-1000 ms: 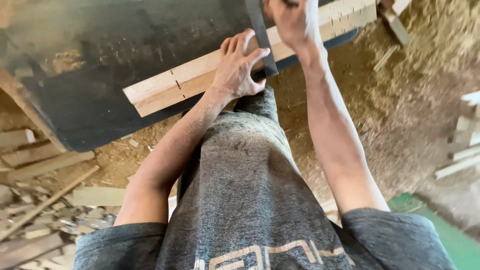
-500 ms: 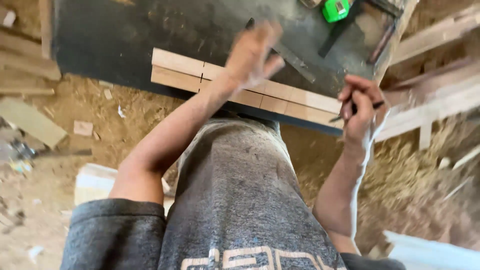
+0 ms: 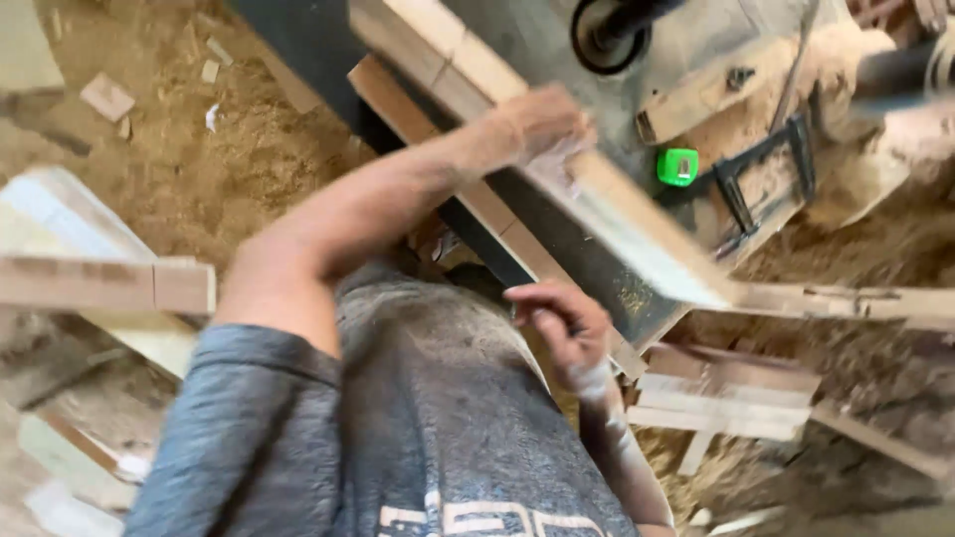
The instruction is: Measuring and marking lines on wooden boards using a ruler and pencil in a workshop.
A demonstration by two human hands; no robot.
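- Since half a second ago the left hand has left the air above the boards and closed on one of them — the long wooden board that lay flat at the near edge of the bench now tilts up off it, its right end blurred.
- The left hand's fingers are wrapped over the upper edge of that lifted board, roughly at its middle; the grip is firm, though blur hides how the fingertips sit.
- The right hand has dropped from beside the bench to just in front of the grey shirt; its fingers are curled loosely, and I cannot tell whether the pencil seen earlier is in them.
- A second board lies along the near edge of the bench, below the lifted one.
- Farther in on the bench top sit a green tape measure and, just to its right, a black metal clamp dusted with sawdust.
- Off the right corner of the bench, pale wooden slats are stacked on the sawdust-covered floor.
- At the left a wooden block juts into view — near the shoulder.
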